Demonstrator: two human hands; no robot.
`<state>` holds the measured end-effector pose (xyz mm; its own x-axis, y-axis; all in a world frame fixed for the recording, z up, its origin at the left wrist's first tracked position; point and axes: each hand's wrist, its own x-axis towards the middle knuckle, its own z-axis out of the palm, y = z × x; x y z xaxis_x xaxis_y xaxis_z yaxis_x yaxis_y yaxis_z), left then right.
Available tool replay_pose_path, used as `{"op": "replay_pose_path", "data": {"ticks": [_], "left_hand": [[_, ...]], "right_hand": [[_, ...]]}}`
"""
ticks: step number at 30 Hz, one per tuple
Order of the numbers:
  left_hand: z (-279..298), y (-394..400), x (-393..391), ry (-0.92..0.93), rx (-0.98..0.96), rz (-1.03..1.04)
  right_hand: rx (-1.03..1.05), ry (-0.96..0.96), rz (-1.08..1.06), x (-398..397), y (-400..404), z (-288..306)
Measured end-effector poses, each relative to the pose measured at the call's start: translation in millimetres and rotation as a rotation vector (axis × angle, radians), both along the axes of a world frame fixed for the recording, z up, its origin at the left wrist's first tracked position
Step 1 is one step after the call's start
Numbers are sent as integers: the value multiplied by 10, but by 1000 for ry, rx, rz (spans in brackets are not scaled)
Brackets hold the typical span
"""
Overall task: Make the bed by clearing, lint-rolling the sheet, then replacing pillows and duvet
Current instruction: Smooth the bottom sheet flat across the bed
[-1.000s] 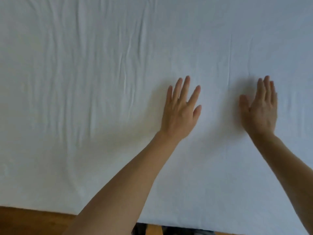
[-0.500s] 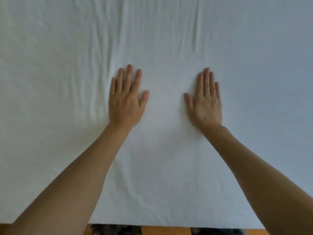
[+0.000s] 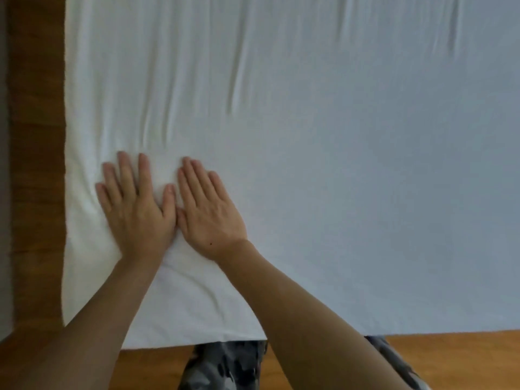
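Observation:
A white sheet (image 3: pixel 337 178) covers the bed and fills most of the view, with long creases running away from me across its upper half. My left hand (image 3: pixel 135 204) lies flat on the sheet near the bed's left edge, fingers straight and spread. My right hand (image 3: pixel 208 209) lies flat beside it, fingers straight and together, its thumb side touching the left hand. Neither hand holds anything. No pillows, duvet or lint roller are in view.
A wooden floor (image 3: pixel 36 164) runs along the bed's left edge and along its near edge (image 3: pixel 450 358). My legs in patterned grey trousers (image 3: pixel 225 367) stand against the near edge of the bed.
Both hands have slid left across the sheet and come together, from apart near the middle to side by side by the left edge. The view has shifted left, so the floor shows.

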<state>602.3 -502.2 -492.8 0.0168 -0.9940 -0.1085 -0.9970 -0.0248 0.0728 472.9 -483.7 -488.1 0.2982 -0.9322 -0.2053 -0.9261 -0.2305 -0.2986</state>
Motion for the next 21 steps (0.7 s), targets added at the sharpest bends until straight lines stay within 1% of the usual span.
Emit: {"op": "replay_pose_path", "data": {"ticks": [3, 6, 7, 8, 9, 10, 11, 12, 14, 17, 19, 21], "left_hand": [[42, 138, 190, -15, 10, 136], [82, 220, 204, -16, 35, 239], [114, 228, 157, -7, 37, 279], [147, 231, 73, 10, 29, 319], [193, 236, -65, 32, 23, 330], [238, 264, -256, 58, 18, 286], [273, 307, -491, 90, 7, 188], [295, 362, -768, 123, -6, 61], [295, 521, -1398, 176, -2, -192], [285, 818, -2328, 258, 49, -488], [290, 999, -2733, 288, 92, -618], [257, 1113, -2867, 296, 123, -677]], "right_hand": [[-7, 24, 110, 290, 217, 12], [-11, -5, 235, 191, 289, 114], [-12, -41, 274, 88, 302, 168], [-30, -116, 258, -61, 318, 237], [-53, -217, 165, -269, 344, 317], [-91, -293, 41, -540, 399, 376], [-129, -311, -82, -867, 477, 388], [-155, -274, -194, -1245, 562, 374], [-163, -140, -372, -2083, 781, 293], [-73, 35, -651, -3248, 1183, 255], [-26, 122, -764, -3745, 1409, 323], [21, 168, -828, -3960, 1561, 344]]}}
